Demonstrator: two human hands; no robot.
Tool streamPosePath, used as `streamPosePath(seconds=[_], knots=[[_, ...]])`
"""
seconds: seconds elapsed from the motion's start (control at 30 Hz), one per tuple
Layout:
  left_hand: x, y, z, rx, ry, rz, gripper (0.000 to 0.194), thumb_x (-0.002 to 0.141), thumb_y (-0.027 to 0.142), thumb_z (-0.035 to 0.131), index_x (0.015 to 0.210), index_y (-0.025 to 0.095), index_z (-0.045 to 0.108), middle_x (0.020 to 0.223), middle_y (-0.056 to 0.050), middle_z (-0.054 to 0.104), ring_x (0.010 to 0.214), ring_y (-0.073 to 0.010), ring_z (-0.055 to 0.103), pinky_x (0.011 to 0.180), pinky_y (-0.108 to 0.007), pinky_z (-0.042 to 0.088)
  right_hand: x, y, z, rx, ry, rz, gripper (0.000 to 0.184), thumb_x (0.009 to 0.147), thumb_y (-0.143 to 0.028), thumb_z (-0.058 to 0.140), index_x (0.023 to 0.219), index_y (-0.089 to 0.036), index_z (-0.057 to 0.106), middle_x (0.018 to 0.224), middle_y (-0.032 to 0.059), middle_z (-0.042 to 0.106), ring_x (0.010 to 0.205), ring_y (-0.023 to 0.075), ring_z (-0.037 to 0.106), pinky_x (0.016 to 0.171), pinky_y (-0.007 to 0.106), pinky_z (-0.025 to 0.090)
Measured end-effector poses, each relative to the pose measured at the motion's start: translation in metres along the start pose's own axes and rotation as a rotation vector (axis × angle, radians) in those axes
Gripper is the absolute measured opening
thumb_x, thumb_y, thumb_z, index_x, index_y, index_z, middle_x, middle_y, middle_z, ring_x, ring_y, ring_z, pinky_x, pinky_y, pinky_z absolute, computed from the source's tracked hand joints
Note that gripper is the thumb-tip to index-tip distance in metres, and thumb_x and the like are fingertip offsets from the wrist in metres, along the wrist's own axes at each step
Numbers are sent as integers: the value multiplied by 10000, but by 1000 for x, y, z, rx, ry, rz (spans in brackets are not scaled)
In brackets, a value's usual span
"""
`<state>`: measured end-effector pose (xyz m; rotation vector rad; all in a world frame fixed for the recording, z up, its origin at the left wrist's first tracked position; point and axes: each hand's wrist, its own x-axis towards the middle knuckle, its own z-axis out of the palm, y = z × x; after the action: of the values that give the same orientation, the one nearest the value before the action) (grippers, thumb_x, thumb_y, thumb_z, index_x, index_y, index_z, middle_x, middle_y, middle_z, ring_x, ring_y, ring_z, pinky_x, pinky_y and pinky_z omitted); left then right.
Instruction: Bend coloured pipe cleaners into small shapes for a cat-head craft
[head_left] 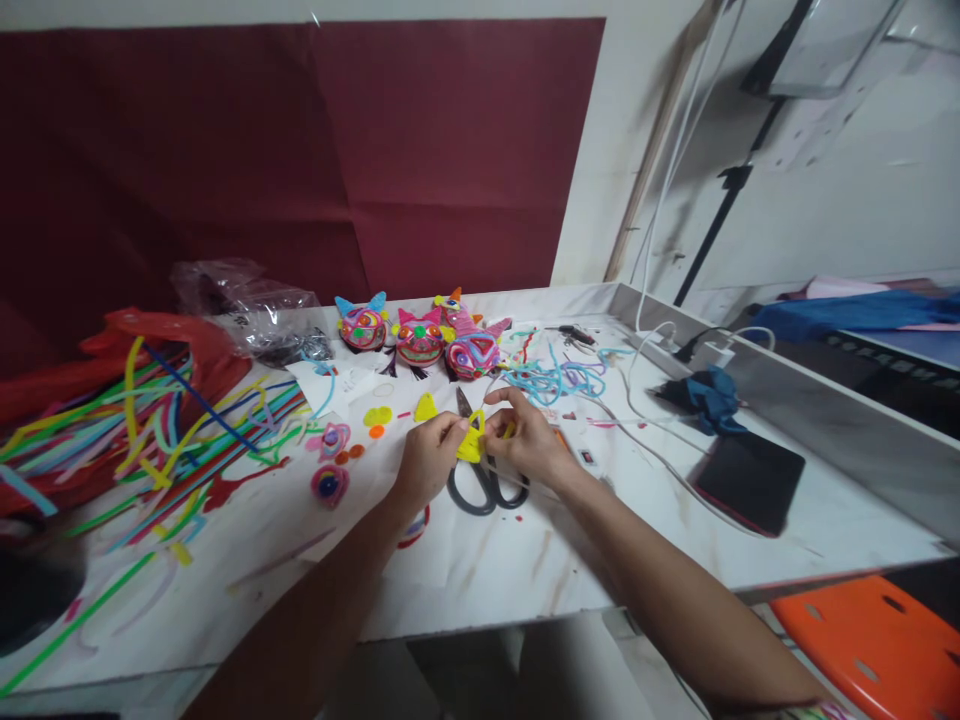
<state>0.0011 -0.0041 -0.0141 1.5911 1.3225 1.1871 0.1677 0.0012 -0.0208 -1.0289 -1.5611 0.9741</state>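
Two bare forearms (630, 560) come in closest, crossing the near edge of the white table (510, 590) and meeting around its middle. The left hand (433, 450) is nearly closed, thumb and fingers pinching a small yellow fuzzy piece (471, 445) from its left side; the right hand (525, 435) has its fingers partly curled, thumb and fingertips closed on the same piece from the right, with one finger lifted clear. The piece sits between the hands, above a pair of scissors (474, 495) whose dark handles point toward the near edge. Left of the hands lie a loose yellow scrap (425, 407), yellow discs (377, 416), orange discs (350, 454) and two pink coiled rounds (330, 484). Toward the left edge, coloured fuzzy stems (225, 430) spill from a red plastic bag (210, 355). Colourful eared figures (420, 342) stand along the back edge, with tangled blue strands (540, 380) to their right. A black flat device (752, 480) rests near the right edge, and an orange stool (862, 640) shows below the near right corner.
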Motion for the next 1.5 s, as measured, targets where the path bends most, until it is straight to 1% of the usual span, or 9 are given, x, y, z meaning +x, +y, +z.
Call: streamPosePath(seconds=[0.1, 0.23, 0.33, 0.43, 0.57, 0.7, 0.97, 1.33, 1.5], knots=[[1, -7, 2, 39, -17, 30, 223, 804, 384, 580, 684, 202, 624, 456, 51, 486, 437, -113, 470, 465, -215, 343, 0, 0, -1, 21, -19, 7, 455, 631, -202, 630, 1042, -255, 440, 674, -79, 625, 593, 135, 586, 580, 261, 447], [2, -13, 6, -101, -69, -44, 250, 787, 424, 598, 692, 192, 599, 524, 47, 521, 438, -95, 483, 443, -198, 350, -2, -3, -5, 9, -57, 36, 450, 632, -195, 625, 1031, -257, 427, 675, -81, 624, 578, 126, 569, 565, 252, 437], [2, -9, 9, -156, -121, -111, 260, 783, 431, 602, 702, 184, 599, 520, 51, 511, 418, -80, 457, 412, -183, 338, -2, -5, -8, 2, -74, 67, 452, 622, -192, 634, 1018, -252, 425, 661, -82, 621, 566, 121, 560, 561, 249, 438], [0, -5, 9, -140, -148, -85, 228, 758, 411, 640, 780, 184, 639, 550, 54, 544, 421, -76, 462, 403, -179, 356, -1, -4, -9, 27, -78, 72, 458, 620, -205, 660, 1012, -251, 426, 653, -82, 622, 553, 117, 556, 546, 243, 437], [-1, -8, 8, -76, -115, -32, 194, 735, 378, 677, 770, 188, 657, 574, 42, 589, 470, -93, 517, 444, -186, 393, -1, -5, -8, 78, -64, 71, 473, 611, -248, 735, 990, -250, 453, 661, -72, 640, 549, 118, 570, 529, 237, 442], [1, -10, 6, -45, -79, -21, 200, 758, 387, 645, 736, 188, 650, 492, 50, 538, 442, -100, 484, 418, -191, 341, -1, -7, -10, 133, -84, 103, 466, 587, -271, 780, 954, -242, 494, 688, -51, 667, 556, 124, 585, 544, 256, 467], [1, -4, 6, -51, -55, -20, 185, 766, 360, 612, 703, 186, 625, 496, 51, 525, 451, -99, 469, 427, -195, 344, 1, -5, -15, 184, -44, 69, 302, 606, -201, 731, 863, -206, 573, 578, -83, 565, 524, 106, 556, 560, 258, 472], [0, -2, 6, -114, -94, -73, 217, 735, 388, 644, 704, 174, 627, 540, 39, 545, 468, -91, 471, 453, -197, 354, 0, -10, -15, 349, -106, 148, 540, 508, -264, 883, 976, -207, 619, 699, -44, 685, 631, 133, 657, 648, 274, 540], [-1, 1, 6, -199, -121, -143, 252, 712, 400, 667, 738, 150, 644, 623, 13, 601, 475, -73, 464, 446, -190, 340, -1, -12, -19, 415, -158, 161, 552, 551, -300, 877, 1027, -216, 609, 715, -31, 722, 637, 154, 685, 667, 311, 574]])
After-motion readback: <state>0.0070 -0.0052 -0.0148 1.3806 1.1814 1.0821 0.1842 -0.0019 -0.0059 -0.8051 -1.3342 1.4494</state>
